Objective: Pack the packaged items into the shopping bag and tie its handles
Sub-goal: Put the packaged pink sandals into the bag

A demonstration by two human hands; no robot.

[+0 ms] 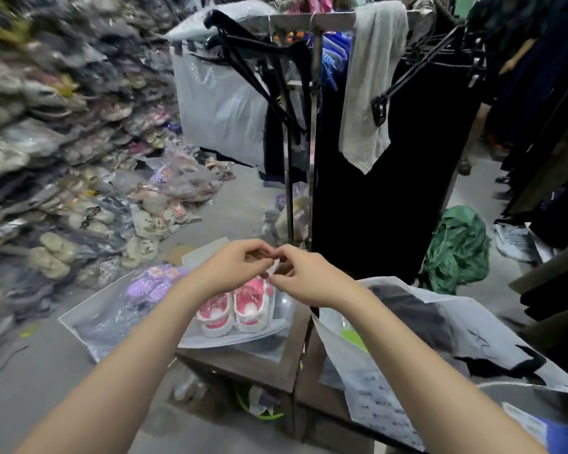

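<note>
My left hand [235, 268] and my right hand [304, 280] meet in front of me, fingertips pinched together on a thin clear plastic edge; what it belongs to I cannot tell. Below them a clear packet of pink and white slippers [235, 308] lies on a brown box [259, 362]. Left of it sits a clear packet of purple slippers [151, 283]. A clear bag with a black garment [420, 319] lies to the right.
Stacked packets of slippers [63, 126] fill the left wall and spill onto the grey floor. A metal clothes rack [312, 126] with black garments and hangers stands ahead. A crumpled green bag [456, 250] lies on the floor at right.
</note>
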